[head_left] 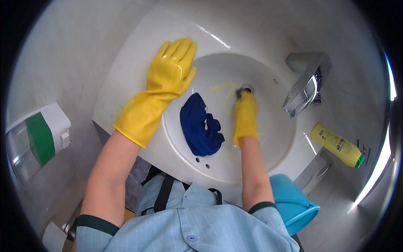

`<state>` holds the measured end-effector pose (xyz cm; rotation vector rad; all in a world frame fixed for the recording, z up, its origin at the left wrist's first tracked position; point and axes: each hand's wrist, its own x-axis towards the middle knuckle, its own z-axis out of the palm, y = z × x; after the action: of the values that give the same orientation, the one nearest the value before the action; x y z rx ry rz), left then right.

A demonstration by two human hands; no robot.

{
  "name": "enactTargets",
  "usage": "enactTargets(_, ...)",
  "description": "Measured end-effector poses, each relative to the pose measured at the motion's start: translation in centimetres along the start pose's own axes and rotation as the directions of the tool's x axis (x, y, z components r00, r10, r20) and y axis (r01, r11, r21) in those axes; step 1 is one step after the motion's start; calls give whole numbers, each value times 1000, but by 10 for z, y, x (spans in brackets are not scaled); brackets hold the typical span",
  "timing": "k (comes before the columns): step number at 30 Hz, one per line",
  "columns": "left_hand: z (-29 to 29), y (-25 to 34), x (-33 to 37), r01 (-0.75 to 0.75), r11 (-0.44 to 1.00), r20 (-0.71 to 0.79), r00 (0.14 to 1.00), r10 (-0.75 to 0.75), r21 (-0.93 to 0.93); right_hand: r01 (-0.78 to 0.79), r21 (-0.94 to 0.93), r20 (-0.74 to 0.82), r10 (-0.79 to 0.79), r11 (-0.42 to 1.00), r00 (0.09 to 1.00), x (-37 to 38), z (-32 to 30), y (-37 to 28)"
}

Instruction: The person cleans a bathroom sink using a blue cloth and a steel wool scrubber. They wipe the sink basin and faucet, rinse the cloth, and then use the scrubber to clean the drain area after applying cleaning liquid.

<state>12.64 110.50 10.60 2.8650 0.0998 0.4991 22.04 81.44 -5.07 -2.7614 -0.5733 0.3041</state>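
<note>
Yellow rubber gloves cover both my hands. My left hand (171, 69) lies flat with fingers stretched out on the white counter, at the left rim of the round washbasin (268, 138). Inside the bowl, my right hand (246, 111) reaches down to the metal drain (247, 88), slightly blurred. Its fingers are closed and point away from me; a small greyish patch shows at their tips, but what they hold is hidden. A crumpled dark blue cloth (197, 130) rests in the left part of the bowl, between my hands. Yellowish streaks (222, 89) mark the basin near the drain.
A chrome faucet (308, 86) juts over the basin's right side. Beyond the right rim lies a yellow bottle (336, 143) with a green cap. A turquoise bucket (289, 201) stands below the counter at right. On the left wall hangs a white and green dispenser (42, 136).
</note>
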Motion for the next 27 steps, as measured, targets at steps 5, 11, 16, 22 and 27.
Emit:
enactTargets(5,1,-1,-1,-16,1000,-18,1000,16,0,46,9,-69,-45,999,997,15,7,9)
enactTargets(11,1,0,-2,-10,1000,-5,1000,10,-5,-37,19,-19,38,999,999,0,2,5)
enactTargets(16,0,-3,-5,7,1000,12,1000,-7,1,-47,-8,85,48,999,995,-27,-6,13)
enactTargets(22,1,-4,-3,-4,1000,-26,1000,4,-8,22,-90,-115,-32,996,993,-4,-15,40)
enactTargets(27,2,-5,-3,3,1000,-16,1000,-3,-26,-4,-58,-70,0,998,998,10,-23,15)
